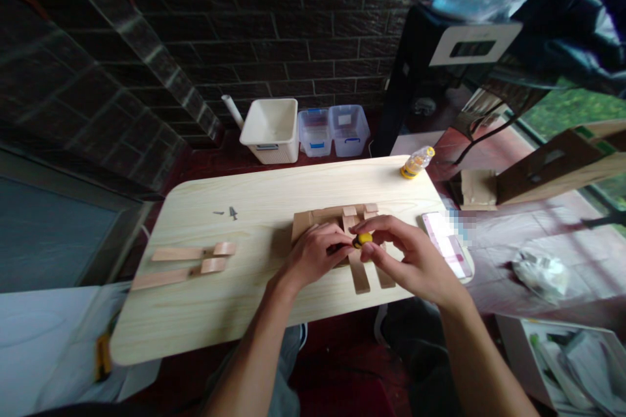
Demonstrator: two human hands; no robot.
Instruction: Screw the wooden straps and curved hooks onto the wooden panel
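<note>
My right hand [398, 254] pinches the yellow-and-black handle of what looks like a short screwdriver [364, 239] between thumb and fingers. My left hand [320, 249] meets it from the other side, its fingers closed near the tool's dark end; what they pinch is hidden. Under both hands lies a brown cardboard box [303, 220]. Two flat tan strips with curled ends, one of them a near strip [359, 273], lie across the box and reach toward the table's front edge. Much of the box is covered by my hands.
On the pale wooden table [259, 208] lie two similar curled strips [178, 253] and small dark metal pieces [233, 214] at left. A plastic bottle [417, 163] stands at the far right corner, near a phone [446, 241]. Bins [271, 130] and a water dispenser [411, 78] stand behind.
</note>
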